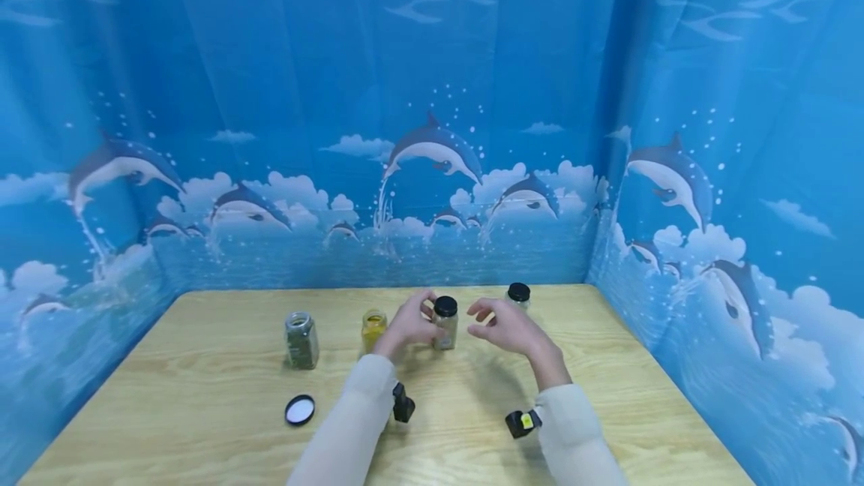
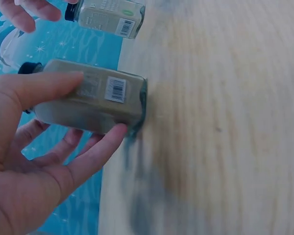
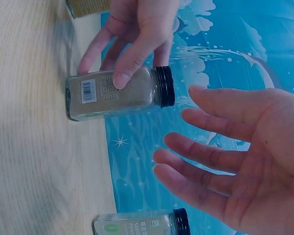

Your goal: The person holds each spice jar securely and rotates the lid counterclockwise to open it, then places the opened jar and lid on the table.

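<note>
My left hand (image 1: 409,322) grips a square glass spice jar (image 1: 448,342) of greyish-brown powder, thumb on its label side and fingers on the opposite side. The jar stands upright on the table with its black screw lid (image 3: 165,86) on. A barcode label (image 2: 115,89) shows low on the glass. To the right of the lid, my right hand (image 1: 508,327) hovers with fingers spread and loosely bent, holding nothing. Behind that hand stands another jar (image 3: 139,223) with a black lid, partly hidden in the head view.
Left of my left hand is a lidless jar of yellow powder (image 1: 373,328). Farther left stands a lidless jar of green dried herbs (image 1: 301,343). A black lid (image 1: 300,410) lies with its white inside up on the wooden table (image 1: 202,381). Blue dolphin-print curtains (image 1: 324,96) surround the table.
</note>
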Demonstrator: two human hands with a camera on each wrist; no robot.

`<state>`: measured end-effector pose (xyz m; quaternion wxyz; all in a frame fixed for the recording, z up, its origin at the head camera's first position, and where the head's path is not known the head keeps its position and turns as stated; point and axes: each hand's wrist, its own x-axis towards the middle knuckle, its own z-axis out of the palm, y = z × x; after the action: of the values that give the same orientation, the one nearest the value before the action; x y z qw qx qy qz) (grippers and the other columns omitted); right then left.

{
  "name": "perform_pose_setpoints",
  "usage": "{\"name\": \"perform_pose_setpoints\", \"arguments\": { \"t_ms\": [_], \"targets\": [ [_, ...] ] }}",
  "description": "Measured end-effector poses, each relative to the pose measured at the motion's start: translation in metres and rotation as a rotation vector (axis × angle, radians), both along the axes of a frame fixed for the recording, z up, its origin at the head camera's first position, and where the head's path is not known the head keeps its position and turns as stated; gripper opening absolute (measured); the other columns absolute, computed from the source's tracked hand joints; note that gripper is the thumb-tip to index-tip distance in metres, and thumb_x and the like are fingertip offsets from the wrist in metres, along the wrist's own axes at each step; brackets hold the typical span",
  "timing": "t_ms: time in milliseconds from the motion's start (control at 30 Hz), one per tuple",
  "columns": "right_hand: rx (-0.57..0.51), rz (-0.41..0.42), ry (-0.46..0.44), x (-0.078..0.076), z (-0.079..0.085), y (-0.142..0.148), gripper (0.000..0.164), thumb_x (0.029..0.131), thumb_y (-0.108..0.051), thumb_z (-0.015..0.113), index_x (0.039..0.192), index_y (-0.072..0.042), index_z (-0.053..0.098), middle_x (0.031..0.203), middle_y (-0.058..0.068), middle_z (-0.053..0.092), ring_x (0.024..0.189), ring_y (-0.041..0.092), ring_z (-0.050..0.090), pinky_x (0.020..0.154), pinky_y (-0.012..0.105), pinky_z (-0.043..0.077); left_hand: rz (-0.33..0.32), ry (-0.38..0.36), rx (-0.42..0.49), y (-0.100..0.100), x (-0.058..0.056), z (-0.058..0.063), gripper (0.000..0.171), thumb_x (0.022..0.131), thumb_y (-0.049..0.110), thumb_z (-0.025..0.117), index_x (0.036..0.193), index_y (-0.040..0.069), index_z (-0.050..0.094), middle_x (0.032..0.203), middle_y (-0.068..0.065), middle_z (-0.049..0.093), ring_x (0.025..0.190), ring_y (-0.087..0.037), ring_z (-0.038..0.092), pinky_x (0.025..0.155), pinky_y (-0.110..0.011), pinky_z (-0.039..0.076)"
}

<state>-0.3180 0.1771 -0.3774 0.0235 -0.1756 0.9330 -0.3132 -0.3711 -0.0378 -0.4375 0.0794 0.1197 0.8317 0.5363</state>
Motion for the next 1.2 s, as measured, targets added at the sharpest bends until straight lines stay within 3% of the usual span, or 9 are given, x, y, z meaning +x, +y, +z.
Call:
{"name": "perform_pose_setpoints", "arguments": {
  "t_ms": [100,233,467,767,1200],
  "targets": [
    [-0.011,-0.002,-0.013,0.000,0.000,0.002,0.029,0.094,-0.017,0.075,0.121,-0.006,0.070,0.116,0.018,0.072,0.095,0.025,0.071,0.084,0.041,0.062,-0.006,0.011,0.018,0.000,0.002,-0.005,0.060,0.072,-0.006,0.083,0.123,0.011,0.057,0.109,-0.018,0.060,0.096,-0.030,0.069,0.070,-0.037,0.063],
    [-0.011,0.000,-0.021,-0.001,-0.002,0.003,0.032,0.092,-0.015,0.077,0.121,-0.006,0.070,0.115,0.015,0.072,0.095,0.024,0.071,0.084,0.040,0.062,-0.027,0.028,-0.028,0.001,0.004,-0.008,0.071,0.072,-0.007,0.084,0.132,0.016,0.055,0.115,-0.017,0.056,0.106,-0.034,0.068,0.075,-0.038,0.063],
    [-0.032,-0.010,-0.026,-0.002,-0.005,0.005,0.031,0.092,-0.012,0.077,0.121,-0.006,0.070,0.115,0.014,0.072,0.095,0.024,0.071,0.083,0.040,0.062,-0.052,0.019,-0.073,0.001,0.007,-0.005,0.069,0.077,-0.004,0.084,0.134,0.023,0.056,0.120,-0.017,0.056,0.102,-0.032,0.067,0.072,-0.037,0.062],
    [-0.049,-0.012,-0.012,-0.001,-0.006,0.005,0.030,0.091,-0.012,0.077,0.120,-0.006,0.070,0.116,0.014,0.073,0.096,0.026,0.071,0.083,0.039,0.062,-0.064,0.032,-0.059,-0.003,0.016,-0.008,0.071,0.072,-0.001,0.088,0.134,0.016,0.058,0.124,-0.021,0.059,0.110,-0.038,0.070,0.082,-0.043,0.064],
    [-0.074,-0.011,0.031,-0.001,-0.013,-0.004,0.031,0.090,-0.010,0.077,0.121,-0.007,0.070,0.116,0.014,0.074,0.096,0.025,0.072,0.082,0.038,0.063,-0.067,0.089,-0.055,-0.013,0.029,-0.016,0.065,0.069,0.004,0.091,0.126,0.019,0.064,0.123,-0.018,0.064,0.110,-0.038,0.071,0.094,-0.053,0.061]
  ]
}}
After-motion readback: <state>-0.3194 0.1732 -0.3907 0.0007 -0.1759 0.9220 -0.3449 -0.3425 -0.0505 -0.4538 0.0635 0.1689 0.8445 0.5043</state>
